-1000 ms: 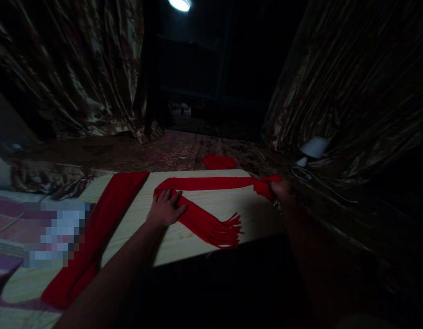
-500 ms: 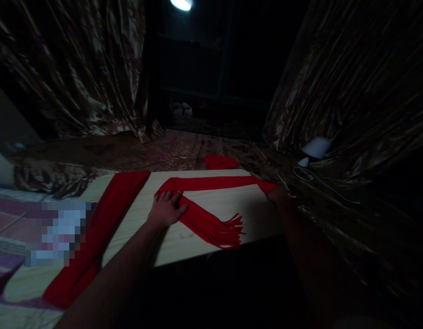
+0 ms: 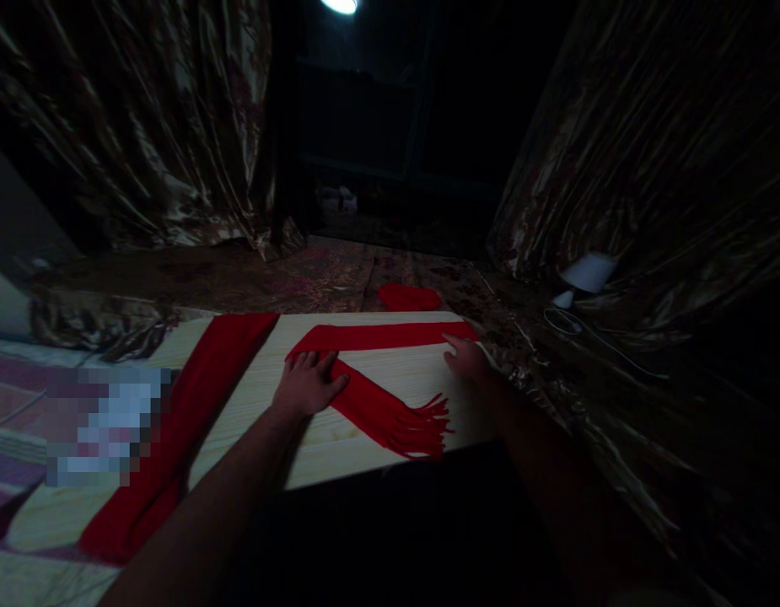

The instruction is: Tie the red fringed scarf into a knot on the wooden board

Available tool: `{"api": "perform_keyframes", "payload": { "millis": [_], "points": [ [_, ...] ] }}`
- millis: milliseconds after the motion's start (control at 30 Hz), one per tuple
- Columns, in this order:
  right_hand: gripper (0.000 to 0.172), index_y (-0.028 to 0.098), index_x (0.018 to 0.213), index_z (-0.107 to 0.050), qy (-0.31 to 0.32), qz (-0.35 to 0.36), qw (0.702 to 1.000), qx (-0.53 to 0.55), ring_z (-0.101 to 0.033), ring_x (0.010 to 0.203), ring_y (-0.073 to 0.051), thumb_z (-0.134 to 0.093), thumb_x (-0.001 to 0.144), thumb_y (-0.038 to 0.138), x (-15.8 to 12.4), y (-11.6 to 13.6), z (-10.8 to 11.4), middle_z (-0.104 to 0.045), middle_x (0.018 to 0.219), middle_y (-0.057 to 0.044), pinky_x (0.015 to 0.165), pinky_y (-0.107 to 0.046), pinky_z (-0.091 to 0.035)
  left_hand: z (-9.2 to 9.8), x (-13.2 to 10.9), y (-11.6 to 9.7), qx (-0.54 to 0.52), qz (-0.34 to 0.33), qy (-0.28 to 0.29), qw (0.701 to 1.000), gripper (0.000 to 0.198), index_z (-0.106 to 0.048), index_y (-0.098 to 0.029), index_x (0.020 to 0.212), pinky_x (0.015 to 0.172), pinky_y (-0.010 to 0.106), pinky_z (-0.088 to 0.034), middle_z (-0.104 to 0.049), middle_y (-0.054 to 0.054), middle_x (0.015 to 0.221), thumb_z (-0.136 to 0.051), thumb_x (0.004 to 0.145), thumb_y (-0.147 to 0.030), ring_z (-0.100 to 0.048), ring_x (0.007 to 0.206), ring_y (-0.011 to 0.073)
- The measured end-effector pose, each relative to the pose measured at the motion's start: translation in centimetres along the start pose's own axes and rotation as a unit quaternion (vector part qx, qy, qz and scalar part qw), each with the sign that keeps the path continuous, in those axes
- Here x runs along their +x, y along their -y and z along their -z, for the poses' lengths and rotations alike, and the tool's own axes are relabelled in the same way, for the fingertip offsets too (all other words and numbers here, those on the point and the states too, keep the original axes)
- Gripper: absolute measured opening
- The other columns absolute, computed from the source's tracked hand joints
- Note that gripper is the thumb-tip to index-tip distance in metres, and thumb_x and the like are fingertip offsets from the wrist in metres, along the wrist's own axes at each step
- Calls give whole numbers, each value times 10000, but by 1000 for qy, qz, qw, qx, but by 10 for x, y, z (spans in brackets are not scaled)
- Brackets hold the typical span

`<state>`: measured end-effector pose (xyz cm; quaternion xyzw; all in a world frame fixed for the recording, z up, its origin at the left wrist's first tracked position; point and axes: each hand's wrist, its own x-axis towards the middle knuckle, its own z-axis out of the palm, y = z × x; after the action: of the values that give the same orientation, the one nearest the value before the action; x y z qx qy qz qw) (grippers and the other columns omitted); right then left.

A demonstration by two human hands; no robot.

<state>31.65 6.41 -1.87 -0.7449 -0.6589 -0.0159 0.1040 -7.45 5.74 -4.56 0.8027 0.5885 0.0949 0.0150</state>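
Note:
A red fringed scarf (image 3: pixel 370 405) lies on the pale wood-grain board, folded at an angle near its left end. One stretch runs along the far edge; the fringed end slants toward me. My left hand (image 3: pixel 309 384) rests flat with fingers spread on the fold and the board beside it. At the far right, my right hand (image 3: pixel 470 361) is at the scarf's near edge, its index finger stretched out on the red cloth. The other right fingers are dim. A second length of red cloth (image 3: pixel 206 405) crosses the board on the left.
The board (image 3: pixel 238 447) sits before me, and a red item (image 3: pixel 408 297) lies just past its far edge. A small white lamp (image 3: pixel 589 274) with a cord stands at the right. Patterned curtains (image 3: pixel 200 126) hang behind. A blurred-out patch (image 3: pixel 111 430) covers something at left.
My right hand has let go of the scarf's far right end and moved left and nearer, onto its edge. My left hand has stayed at the fold.

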Motion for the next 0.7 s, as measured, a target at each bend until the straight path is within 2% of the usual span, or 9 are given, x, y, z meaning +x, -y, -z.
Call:
{"api": "perform_keyframes", "payload": {
  "millis": [100, 233, 333, 433, 600, 700],
  "points": [
    [699, 160, 1576, -330, 10, 77, 997, -5, -595, 1189, -245, -515, 931, 357, -3, 31, -13, -661, 1304, -140, 1022, -314, -406, 0, 0, 0, -4, 3, 2, 1000, 804, -390, -259, 1550, 1139, 534, -215, -493, 185, 1477, -309, 907, -736, -397, 1390, 383],
    [799, 171, 1625, -121, 45, 123, 991, -5, -535, 1275, -274, -482, 960, 429, 0, 66, -22, -609, 1383, -154, 1105, -379, -294, 0, 0, 1, -6, -2, -3, 1000, 798, -402, -246, 1545, 1135, 538, -215, -507, 192, 1463, -318, 911, -725, -416, 1374, 385],
    [912, 180, 1626, -15, 74, 102, 992, 5, -530, 1290, -304, -516, 938, 507, 10, 81, -25, -586, 1412, -168, 1115, -421, -261, -1, 1, 2, -9, 0, 1, 1000, 797, -390, -259, 1550, 1135, 543, -212, -499, 185, 1477, -324, 909, -728, -403, 1387, 395],
    [1017, 145, 1616, 50, 81, 50, 995, 19, -563, 1259, -318, -552, 907, 555, 24, 84, -27, -621, 1361, -185, 1080, -414, -311, -3, 1, 2, -18, 10, 7, 1000, 802, -379, -260, 1555, 1135, 546, -218, -490, 182, 1489, -333, 907, -730, -392, 1398, 403],
    [1028, 7, 1585, 70, 4, -35, 999, 5, -622, 1158, -334, -573, 898, 422, 41, 72, -19, -660, 1258, -234, 1000, -394, -408, -2, 1, 1, -41, 10, -18, 999, 850, -385, -149, 1538, 1152, 518, -236, -507, 205, 1470, -387, 896, -706, -426, 1377, 373],
    [973, -15, 1578, 73, -46, -7, 999, -9, -633, 1104, -348, -535, 909, 344, 43, 78, -3, -681, 1189, -239, 977, -421, -429, 1, 2, 2, -72, 25, -41, 996, 837, -456, -91, 1459, 1138, 512, -279, -540, 230, 1421, -434, 880, -695, -466, 1337, 375]
  ]
}}
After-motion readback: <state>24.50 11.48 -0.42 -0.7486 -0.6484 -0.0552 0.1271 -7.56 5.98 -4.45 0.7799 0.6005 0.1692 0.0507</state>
